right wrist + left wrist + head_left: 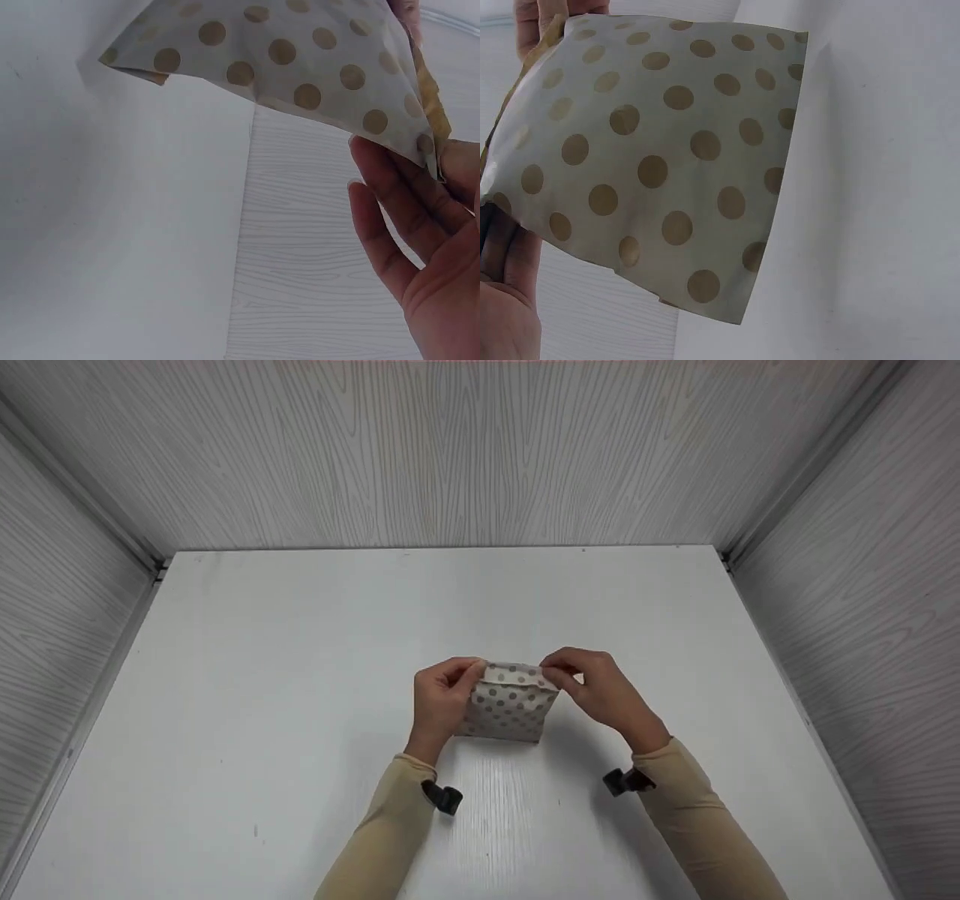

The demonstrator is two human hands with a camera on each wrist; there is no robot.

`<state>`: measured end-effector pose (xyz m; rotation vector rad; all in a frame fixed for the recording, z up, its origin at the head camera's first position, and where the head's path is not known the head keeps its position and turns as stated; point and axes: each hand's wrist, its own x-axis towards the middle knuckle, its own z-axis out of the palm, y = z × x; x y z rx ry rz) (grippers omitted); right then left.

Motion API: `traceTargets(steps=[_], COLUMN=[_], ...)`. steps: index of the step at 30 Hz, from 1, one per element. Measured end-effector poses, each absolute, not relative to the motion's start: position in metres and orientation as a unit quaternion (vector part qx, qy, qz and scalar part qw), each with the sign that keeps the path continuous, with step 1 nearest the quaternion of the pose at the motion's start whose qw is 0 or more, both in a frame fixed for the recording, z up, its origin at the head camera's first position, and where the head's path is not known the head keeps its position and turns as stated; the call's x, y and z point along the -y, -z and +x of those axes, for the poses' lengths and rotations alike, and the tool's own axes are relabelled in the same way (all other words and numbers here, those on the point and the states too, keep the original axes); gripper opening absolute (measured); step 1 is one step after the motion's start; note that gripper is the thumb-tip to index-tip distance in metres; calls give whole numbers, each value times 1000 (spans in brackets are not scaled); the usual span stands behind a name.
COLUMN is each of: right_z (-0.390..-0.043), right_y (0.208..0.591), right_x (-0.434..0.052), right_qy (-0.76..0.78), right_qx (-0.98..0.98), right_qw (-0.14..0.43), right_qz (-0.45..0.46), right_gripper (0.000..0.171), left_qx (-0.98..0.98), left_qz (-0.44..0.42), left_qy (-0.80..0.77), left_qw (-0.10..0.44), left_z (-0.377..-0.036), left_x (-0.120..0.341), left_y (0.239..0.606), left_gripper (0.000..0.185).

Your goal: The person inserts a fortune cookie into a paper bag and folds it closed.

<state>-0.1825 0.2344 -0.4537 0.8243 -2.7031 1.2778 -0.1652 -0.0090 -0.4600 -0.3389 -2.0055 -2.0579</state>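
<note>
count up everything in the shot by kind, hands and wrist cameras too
polka-dot paper bag: 1
hands, the left hand and the right hand, each pinching a top corner of the bag: 2
black wrist cameras, the left wrist camera and the right wrist camera: 2
white table: 1
total: 6

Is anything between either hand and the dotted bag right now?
Nothing visible. The left hand and the right hand each pinch a top corner of the bag, one at each end of its folded rim, in direct contact. The table around the bag shows nothing else.
</note>
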Motion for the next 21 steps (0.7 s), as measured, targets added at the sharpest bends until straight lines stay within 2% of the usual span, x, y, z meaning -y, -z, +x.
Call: traceTargets(steps=[6,11,21], right_z=[-183,-183,-184], right_y=[459,458,453], right_x=[-234,-235,-239], right_qy=[-465,-487,-475], right_qx=[854,840,836], right_qw=[-18,-6,5], right_qz=[233,238,273], right_gripper=[19,14,15], left_qx=[678,672,664], left_qz=[-113,-124,-151], left_qy=[718,724,728], left_qw=[110,97,78], left_z=[-168,-168,-169], left_x=[13,13,14], left_y=[461,463,461], left_gripper=[11,11,11])
